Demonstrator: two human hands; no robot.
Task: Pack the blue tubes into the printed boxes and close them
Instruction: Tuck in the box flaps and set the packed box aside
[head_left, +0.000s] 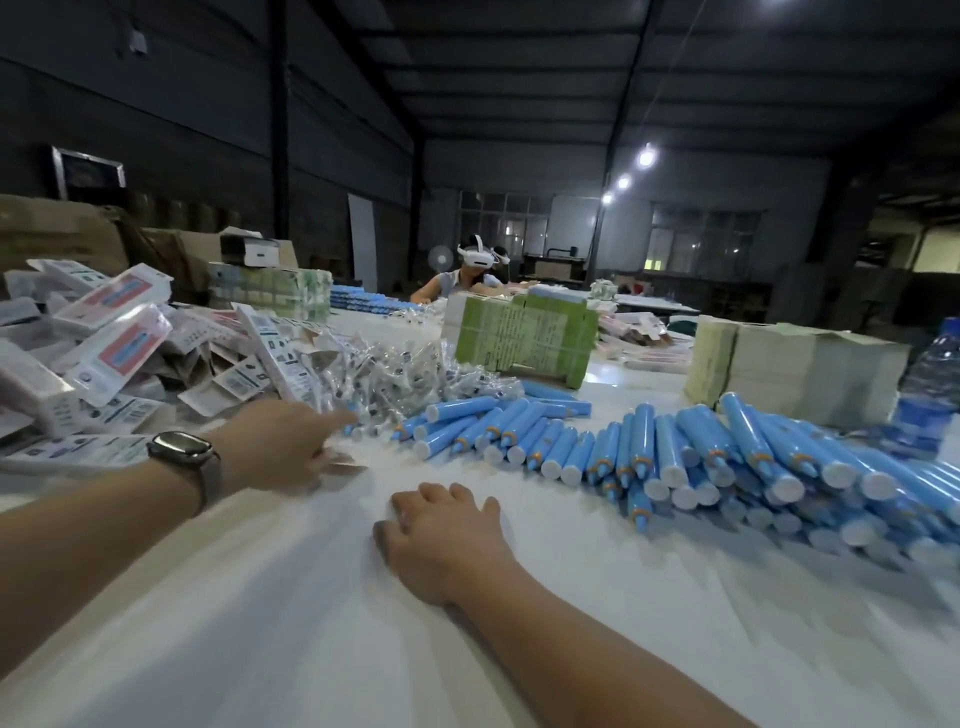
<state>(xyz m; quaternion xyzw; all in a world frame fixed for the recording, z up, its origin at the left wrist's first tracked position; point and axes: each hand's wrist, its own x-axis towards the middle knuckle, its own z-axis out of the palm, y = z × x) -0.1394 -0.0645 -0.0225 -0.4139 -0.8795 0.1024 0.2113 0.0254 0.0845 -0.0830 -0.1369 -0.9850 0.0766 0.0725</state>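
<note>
Packing looks barely started, no tube in hand. Left hand (291, 441) reaches forward, fingers extended, holding nothing; right hand (441, 535) rests relaxed on the desk (291, 613). Blue tubes (675, 457) heaped beyond-right of it — printed boxes (109, 332) piled beyond the left hand.

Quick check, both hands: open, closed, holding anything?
Left hand: open, fingers extended toward the clear packets, holding nothing.
Right hand: open, resting on the table.
</note>
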